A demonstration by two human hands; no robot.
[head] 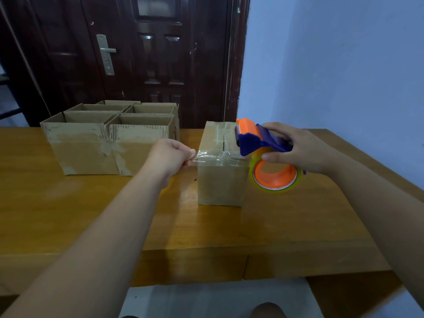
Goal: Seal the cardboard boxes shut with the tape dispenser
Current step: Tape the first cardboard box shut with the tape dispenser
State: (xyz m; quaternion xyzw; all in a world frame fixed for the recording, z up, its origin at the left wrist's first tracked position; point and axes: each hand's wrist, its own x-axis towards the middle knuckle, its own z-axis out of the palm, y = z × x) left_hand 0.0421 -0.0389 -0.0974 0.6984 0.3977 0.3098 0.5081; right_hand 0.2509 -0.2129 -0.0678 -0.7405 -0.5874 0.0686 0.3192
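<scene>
On a wooden bench, slightly right of centre: small closed cardboard box, upright, top flaps meeting in a seam running away from the viewer. Across the near end of the top, at right angles to that seam: strip of clear tape, stretched left to right. Free end of the strip pinched between thumb and fingers of the left hand, just off the box's left edge. Other end leading to a blue and orange tape dispenser, blue handle gripped by the right hand above the box's right edge. Long axis of the dispenser roughly left to right, orange head pointing left and slightly up over the box top, handle pointing right. Roll of clear tape on an orange hub hanging below, open face toward the viewer, just beside the box's right side. Hands apart, one on each side of the box.

Farther back on the left: cluster of open cardboard boxes, flaps upright, pressed together, worn tape on their fronts, contents hidden from this angle.

Behind the bench: dark wooden door with a metal handle, pale blue wall to the right.
</scene>
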